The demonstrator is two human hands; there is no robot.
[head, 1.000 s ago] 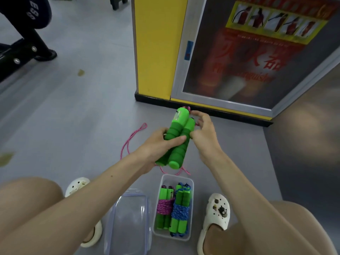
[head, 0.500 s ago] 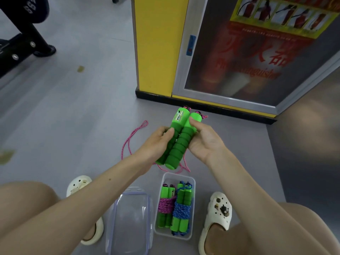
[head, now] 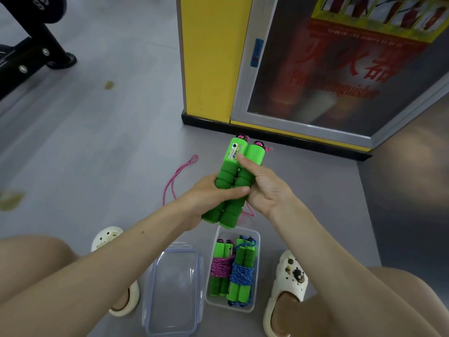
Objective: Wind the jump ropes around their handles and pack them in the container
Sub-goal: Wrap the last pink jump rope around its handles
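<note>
Two green foam handles [head: 230, 176] of one jump rope are held side by side and touching. They are tilted, with their rope ends pointing away from the wearer, above the floor [head: 97, 142] and just beyond the container [head: 257, 237].

I find the left grip [head: 209, 198] clenched round the middle of both handles, thumb laid across their front. The right grip [head: 267, 188] grasps the same pair from the right side. Its thumb presses at the seam between them, beside the small counter window on the left handle. Its fingers are behind the handles and I cannot see them.

I note that the pink rope [head: 178, 173] is unwound. It lies in a loose loop on the floor left of the hands, and a short length shows below the handles' lower ends.

The container is clear and stands open on the floor between two white sandals [head: 289, 276]. Inside I count two wound sets lying side by side: the pink bundle [head: 221, 266] on the left and the blue bundle [head: 241, 274] on the right. The lid [head: 173, 288] lies flat just left of the container.
</note>
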